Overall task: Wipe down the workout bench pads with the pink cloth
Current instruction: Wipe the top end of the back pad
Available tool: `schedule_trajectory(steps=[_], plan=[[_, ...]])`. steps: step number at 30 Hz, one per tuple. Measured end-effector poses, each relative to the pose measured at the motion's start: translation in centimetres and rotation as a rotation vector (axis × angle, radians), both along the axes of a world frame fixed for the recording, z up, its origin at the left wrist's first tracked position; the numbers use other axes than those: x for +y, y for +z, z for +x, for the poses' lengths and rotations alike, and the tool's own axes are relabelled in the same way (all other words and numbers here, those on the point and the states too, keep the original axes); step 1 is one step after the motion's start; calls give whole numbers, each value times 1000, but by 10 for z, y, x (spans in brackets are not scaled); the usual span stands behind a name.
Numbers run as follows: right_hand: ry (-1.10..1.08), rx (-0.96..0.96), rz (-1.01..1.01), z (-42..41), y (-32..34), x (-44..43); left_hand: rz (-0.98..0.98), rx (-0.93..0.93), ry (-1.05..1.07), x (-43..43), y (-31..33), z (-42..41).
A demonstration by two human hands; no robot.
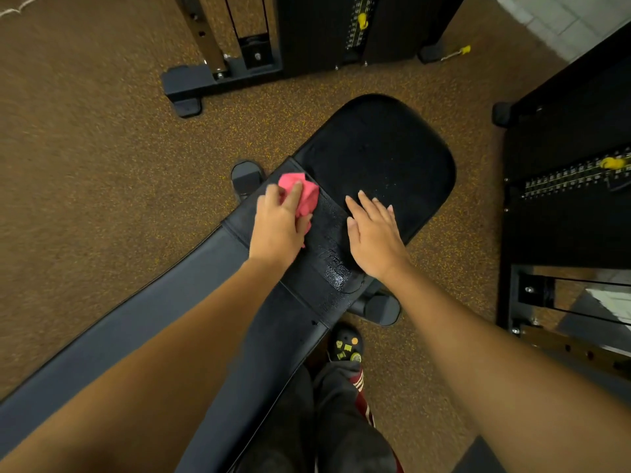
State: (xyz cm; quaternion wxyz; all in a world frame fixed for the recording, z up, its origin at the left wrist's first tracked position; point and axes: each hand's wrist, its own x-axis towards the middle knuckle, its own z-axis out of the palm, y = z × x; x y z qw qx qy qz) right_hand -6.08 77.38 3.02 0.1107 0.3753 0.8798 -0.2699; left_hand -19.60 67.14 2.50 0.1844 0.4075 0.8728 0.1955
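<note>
Looking straight down on a black workout bench (259,336), set from near left to far right across a brown speckled floor (85,131). At the far right end, the wide rounded seat pad (382,155); toward the near left, the long narrower back pad (112,336); between the two, a shiny creased strip (329,247). Left hand (278,223) bearing down on the crumpled pink cloth (302,192), fingers bent over the bunched fabric and thumb tucked against its near side, just beside the seam with the seat pad and close to the bench's left edge. Right hand (374,233) lying flat with fingers straight and slightly spread, fingertips on the near part of the seat pad, palm over the shiny strip, holding nothing. Hands apart, side by side. On the floor, one round bench foot (246,175) just left of the cloth. Near the bench's right edge, a black shoe (345,343) with yellow and orange charms, and a dark trouser leg (341,421) with red and white stripes. Farther off, a black weight machine (324,32) with a yellow pin (362,20).
</note>
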Motion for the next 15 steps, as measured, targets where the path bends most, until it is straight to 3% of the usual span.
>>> schedule_trajectory(steps=[2,4,10,12,15], plan=[[-128,117,-78,0,4,-4,14,-75,-48,-10,6,21],[-310,269,-171,0,13,-14,66,-266,-47,-17,15,39],[-749,515,-599,0,39,-43,280,-718,247,-3,36,63],[-788,549,-711,-3,42,-42,261,-690,208,1,38,56],[-689,531,-645,-13,41,-33,258,-597,38,2,40,34]])
